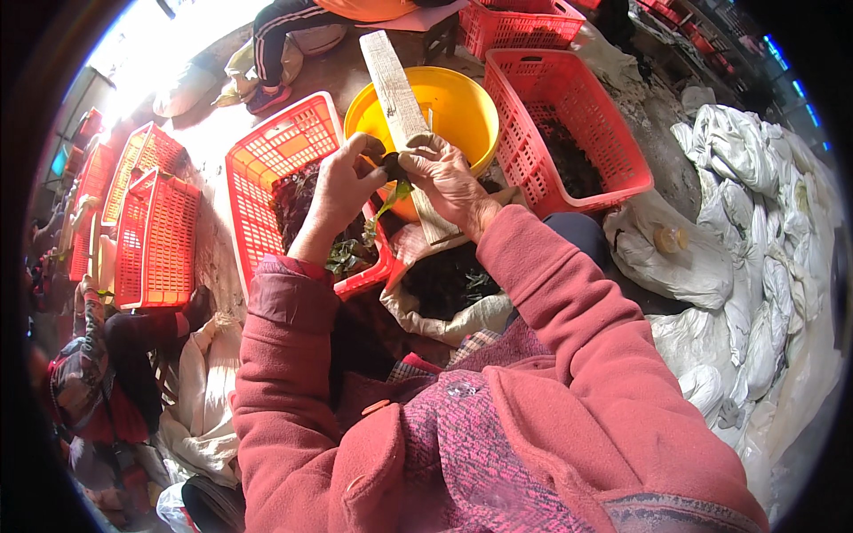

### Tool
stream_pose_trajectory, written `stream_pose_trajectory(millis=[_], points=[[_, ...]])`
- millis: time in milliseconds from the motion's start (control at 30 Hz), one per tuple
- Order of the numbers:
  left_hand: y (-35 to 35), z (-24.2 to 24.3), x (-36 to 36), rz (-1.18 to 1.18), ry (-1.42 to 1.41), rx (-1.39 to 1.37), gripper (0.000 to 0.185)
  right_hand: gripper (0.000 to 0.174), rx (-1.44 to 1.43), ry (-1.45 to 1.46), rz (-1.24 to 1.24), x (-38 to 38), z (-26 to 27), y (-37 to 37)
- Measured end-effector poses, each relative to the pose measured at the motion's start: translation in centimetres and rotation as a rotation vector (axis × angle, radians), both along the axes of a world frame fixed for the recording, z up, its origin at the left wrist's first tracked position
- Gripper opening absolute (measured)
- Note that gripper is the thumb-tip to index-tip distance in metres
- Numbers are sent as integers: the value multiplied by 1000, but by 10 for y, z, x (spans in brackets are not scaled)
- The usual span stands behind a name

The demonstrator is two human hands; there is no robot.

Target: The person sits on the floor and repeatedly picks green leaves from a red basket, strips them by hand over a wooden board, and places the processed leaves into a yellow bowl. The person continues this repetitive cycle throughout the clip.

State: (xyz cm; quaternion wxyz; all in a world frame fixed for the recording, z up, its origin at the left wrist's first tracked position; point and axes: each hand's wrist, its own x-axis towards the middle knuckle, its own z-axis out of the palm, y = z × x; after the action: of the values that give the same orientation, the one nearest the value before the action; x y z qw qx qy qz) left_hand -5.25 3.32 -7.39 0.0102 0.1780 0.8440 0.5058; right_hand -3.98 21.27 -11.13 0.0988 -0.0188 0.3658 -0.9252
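Observation:
My left hand [343, 186] and my right hand [450, 180] meet over the near rim of a yellow bucket [460, 100]. Between their fingertips is a small dark piece of plant [393, 165], with a green leaf [396, 196] hanging below it. A wooden board [394, 86] lies across the bucket, its near end sticking out towards me. Left of the bucket stands a red plastic crate [243, 193] with dark and green leaves in it. An open woven sack [440, 326] holding dark plant matter sits just below the board.
Another red crate [620, 146] with dark matter stands right of the bucket. White sacks [753, 200] lie heaped at the right. More red crates [160, 233] stand at the left, beside a seated person [86, 393]. A further person's striped trouser leg [270, 53] shows beyond the bucket.

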Motion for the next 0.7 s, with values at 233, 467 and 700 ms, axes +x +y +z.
stream_pose_trajectory(millis=[233, 467, 700], points=[[2, -2, 5, -116, 411, -129, 17, 14, 613, 232, -235, 1, 3, -1], [0, -3, 2, -109, 455, -174, 15, 25, 726, 262, -1, 5, 13, 10], [-8, 0, -4, 123, 123, -74, 20, 24, 837, 279, -34, 13, 14, 14]])
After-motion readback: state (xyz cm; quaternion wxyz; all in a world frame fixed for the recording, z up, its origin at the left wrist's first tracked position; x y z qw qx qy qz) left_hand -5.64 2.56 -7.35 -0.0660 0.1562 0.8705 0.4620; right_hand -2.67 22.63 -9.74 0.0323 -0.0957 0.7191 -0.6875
